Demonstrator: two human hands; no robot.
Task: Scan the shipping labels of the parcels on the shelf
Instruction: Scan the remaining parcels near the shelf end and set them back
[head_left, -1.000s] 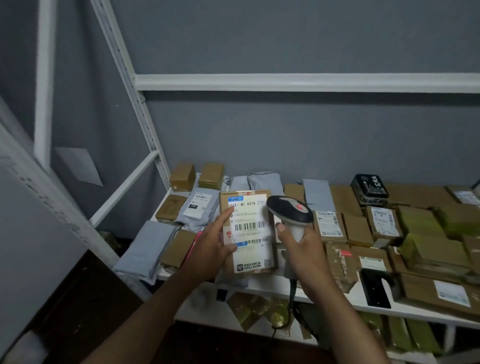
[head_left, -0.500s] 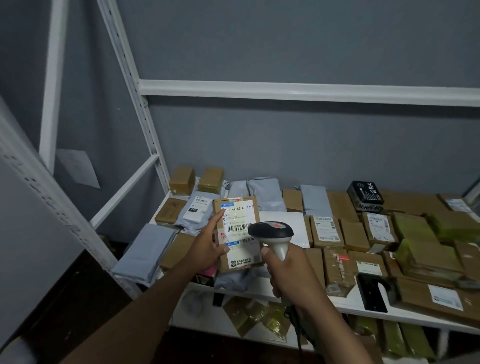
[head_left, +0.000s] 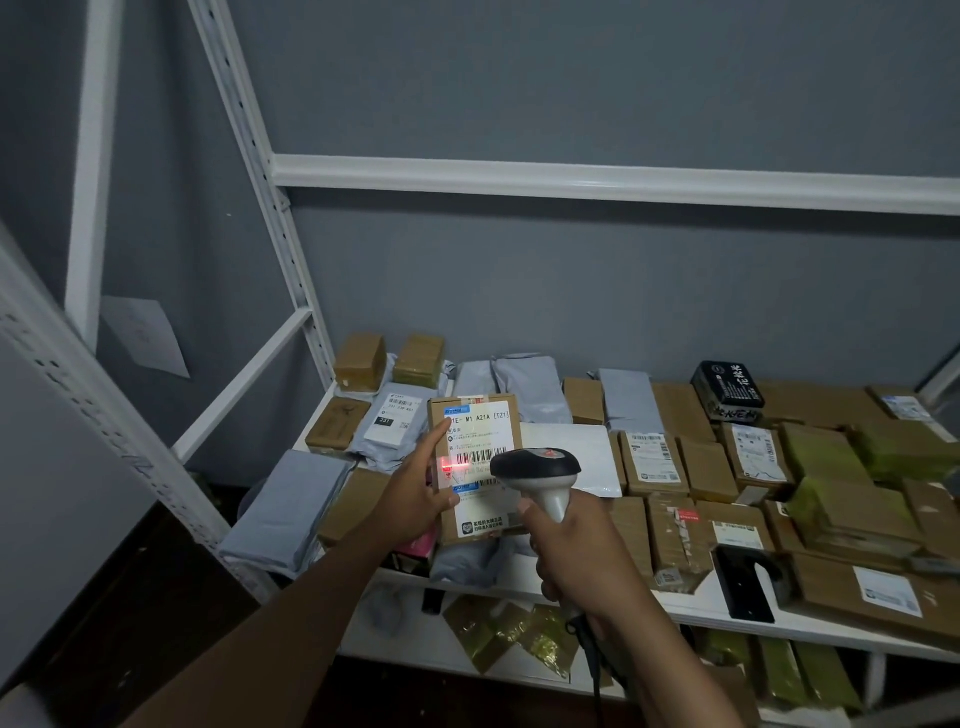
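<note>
A red scan line has appeared on the parcel (head_left: 475, 470) in the left hand (head_left: 415, 496)'s closed grip; right hand (head_left: 576, 553) clenches the scanner (head_left: 537, 467).

- White shipping label (head_left: 480, 457) on held brown cardboard box (head_left: 475, 470): "1E- M1 A21A [TZ1]", barcodes below, small print unreadable.
- White label on grey poly mailer (head_left: 392, 423): "231".
- Black box (head_left: 727, 387) at shelf rear: white Chinese characters, not legible.
</note>
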